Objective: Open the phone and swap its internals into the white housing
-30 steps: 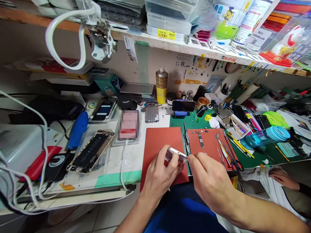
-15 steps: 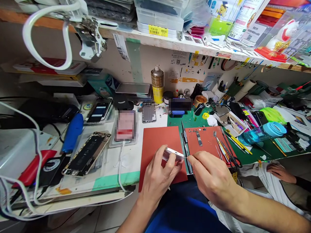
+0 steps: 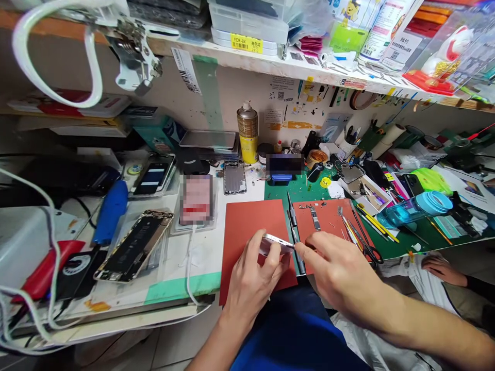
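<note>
A silver phone point(image 3: 279, 242) is gripped in my left hand point(image 3: 251, 275), tilted so that its narrow edge with the port faces up. Thumb and fingers close around its sides, above a red-brown mat point(image 3: 251, 216). My right hand point(image 3: 336, 265) is pinched at the phone's right corner, fingertips touching or nearly touching the edge. Whatever small thing sits in that pinch is hidden by the fingers. Just behind the right fingertips lies a dark pen-shaped screwdriver point(image 3: 292, 219) between the two mats. Beyond it, a small circuit board point(image 3: 315, 218) rests on the second mat point(image 3: 303, 219).
Scissors point(image 3: 371, 252) and tweezers point(image 3: 346, 224) lie to the right, near a blue bottle point(image 3: 419, 206). On the left are an opened phone point(image 3: 135, 247), a white cable point(image 3: 188, 268) and a blue-handled tool point(image 3: 111, 214). Another person's hand point(image 3: 444, 269) shows at far right.
My right fingertips have moved in against the phone's corner; a thin metal tip that showed between them and the phone is now hidden. The left hand holds the phone as before. The view has shifted slightly.
</note>
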Motion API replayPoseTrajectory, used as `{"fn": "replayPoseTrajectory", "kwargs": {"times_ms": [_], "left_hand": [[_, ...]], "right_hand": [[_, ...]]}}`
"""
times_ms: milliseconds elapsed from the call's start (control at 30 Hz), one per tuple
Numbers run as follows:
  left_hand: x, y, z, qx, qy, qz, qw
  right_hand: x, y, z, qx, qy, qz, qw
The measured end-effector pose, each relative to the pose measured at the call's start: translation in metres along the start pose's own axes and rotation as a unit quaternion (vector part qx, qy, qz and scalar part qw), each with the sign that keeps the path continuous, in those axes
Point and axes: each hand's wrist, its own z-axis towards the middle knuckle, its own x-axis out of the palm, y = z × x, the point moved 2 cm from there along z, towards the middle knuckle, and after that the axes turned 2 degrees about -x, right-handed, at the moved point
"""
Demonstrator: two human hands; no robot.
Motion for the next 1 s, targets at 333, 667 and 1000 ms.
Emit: {"fn": "replayPoseTrajectory", "kwargs": {"times_ms": [333, 667, 1000], "left_hand": [[0.001, 0.004, -0.003, 0.004, 0.020, -0.023, 1.000], [-0.004, 0.001, 0.006, 0.025, 0.029, -0.044, 0.998], [-0.006, 0.000, 0.008, 0.005, 0.039, -0.063, 0.997]], "right_hand": [[-0.003, -0.023, 0.012, 0.031, 0.099, 0.133, 0.986], [-0.004, -0.026, 0.020, 0.051, 0.126, 0.166, 0.977], [0.000, 0.002, 0.005, -0.013, -0.003, 0.006, 1.000]]}}
